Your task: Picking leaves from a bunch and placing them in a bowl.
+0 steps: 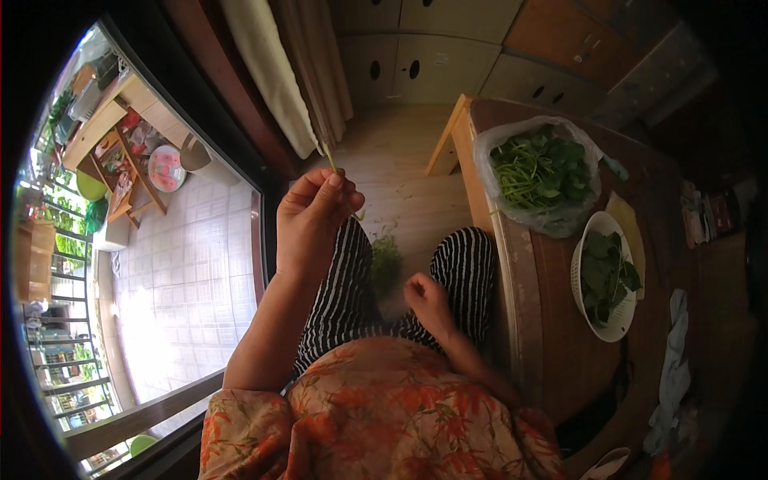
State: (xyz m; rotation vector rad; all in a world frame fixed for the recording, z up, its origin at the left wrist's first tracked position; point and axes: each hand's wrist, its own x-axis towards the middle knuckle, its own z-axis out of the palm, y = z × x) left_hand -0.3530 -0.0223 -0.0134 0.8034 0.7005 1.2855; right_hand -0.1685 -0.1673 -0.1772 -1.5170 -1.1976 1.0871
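Observation:
My left hand (317,210) is raised in front of me above my left knee. Pinched between its thumb and fingers is a thin pale-green plant stem (329,158), whose other end pokes out below the fingers. My right hand (427,298) rests by my right thigh with its fingers curled in, and nothing shows in it. Leafy green vegetables (540,171) with long stems fill a clear plastic bag (555,227) on the table to my right. Nearer to me, a white plastic colander (577,279) holds loose green leaves (603,270).
A heap of green trimmings (386,261) lies on the wood-look floor (408,141) between my legs. The wooden table (549,270) runs close along my right, with a grey cloth (672,360) on it. At left, a dark door frame (264,210) borders a tiled balcony (186,264).

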